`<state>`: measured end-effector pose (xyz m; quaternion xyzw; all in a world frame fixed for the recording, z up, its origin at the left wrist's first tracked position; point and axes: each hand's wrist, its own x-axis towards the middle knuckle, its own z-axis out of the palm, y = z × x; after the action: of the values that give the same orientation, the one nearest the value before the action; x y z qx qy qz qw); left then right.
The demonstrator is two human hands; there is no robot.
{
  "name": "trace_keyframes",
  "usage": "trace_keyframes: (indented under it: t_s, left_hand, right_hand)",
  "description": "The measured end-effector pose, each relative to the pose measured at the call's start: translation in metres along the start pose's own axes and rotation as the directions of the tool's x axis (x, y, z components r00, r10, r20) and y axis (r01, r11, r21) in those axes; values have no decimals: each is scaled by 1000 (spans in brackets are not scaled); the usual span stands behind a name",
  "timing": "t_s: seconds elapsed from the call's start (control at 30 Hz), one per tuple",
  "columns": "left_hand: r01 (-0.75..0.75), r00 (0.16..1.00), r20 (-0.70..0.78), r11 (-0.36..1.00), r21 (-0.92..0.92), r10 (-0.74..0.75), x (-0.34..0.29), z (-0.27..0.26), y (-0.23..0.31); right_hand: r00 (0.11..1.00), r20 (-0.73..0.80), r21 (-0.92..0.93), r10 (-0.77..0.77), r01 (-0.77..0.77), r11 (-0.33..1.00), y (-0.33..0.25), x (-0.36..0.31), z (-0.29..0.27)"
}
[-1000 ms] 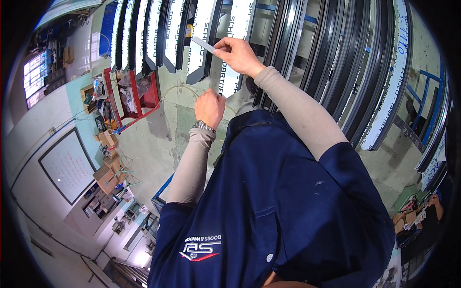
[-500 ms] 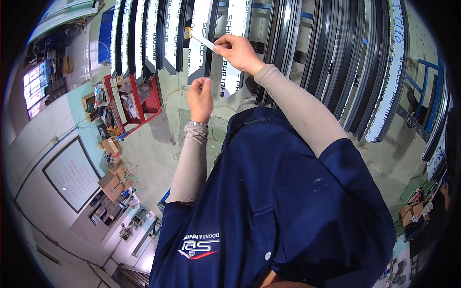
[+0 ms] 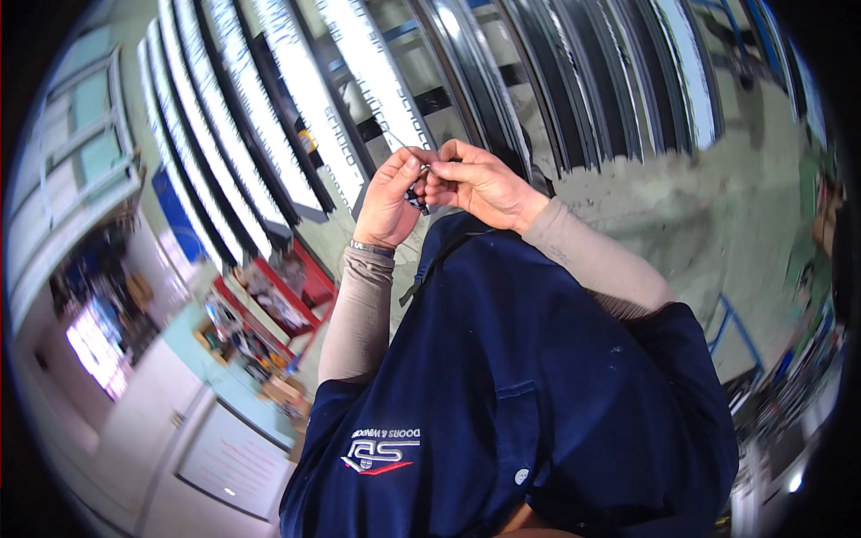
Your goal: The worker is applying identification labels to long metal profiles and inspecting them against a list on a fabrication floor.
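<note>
My left hand point(image 3: 386, 202) and my right hand point(image 3: 484, 184) meet in front of my body, fingers pinched together. A thin, slender piece point(image 3: 392, 137) sticks up and to the left from between the fingertips; its kind is hard to tell. A small dark thing point(image 3: 415, 199) shows under the joined fingers, mostly hidden by them. Just beyond my hands lie long aluminium profiles point(image 3: 372, 85) covered in white printed film. Between two of these profiles sits a small yellow thing point(image 3: 308, 141).
More dark profiles point(image 3: 574, 90) run side by side to the right on a blue-framed rack. A red trolley point(image 3: 314, 296) with bags and tools stands at the left. Farther left, a whiteboard point(image 3: 229, 457) hangs on the wall.
My hands have come together; earlier the right held a pale strip out over the profiles and the left was apart. My view has turned, shifting the profiles and trolley across it.
</note>
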<state>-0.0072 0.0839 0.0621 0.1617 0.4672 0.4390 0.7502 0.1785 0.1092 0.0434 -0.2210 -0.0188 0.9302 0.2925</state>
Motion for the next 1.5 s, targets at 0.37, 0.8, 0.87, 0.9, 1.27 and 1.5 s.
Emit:
trace_keyframes:
  t_s: [0.37,0.8,0.87,0.9,1.27,1.5]
  left_hand:
    - [-132,990,143,316,940,-12,8,-54,33]
    - [-304,950,298,68,950,93,-1,-64,2]
    - [-316,946,309,67,946,100,-1,-63,1]
    - [-311,947,302,71,948,108,-2,-63,0]
    - [-283,952,274,50,958,134,-5,-59,-3]
    - [-292,949,288,9,956,131,-1,-59,-6]
  right_hand:
    - [637,208,-957,-743,-23,-288,117,-19,-10]
    - [571,296,-861,-766,-188,-473,145,0,-3]
    - [563,309,-832,-766,-230,-505,146,3,-4]
    - [553,305,-838,-775,-232,-495,145,5,-5]
    - [505,191,-945,-841,-138,-298,156,-4,-8]
    - [507,171,-930,-845,-201,-308,153,6,-2]
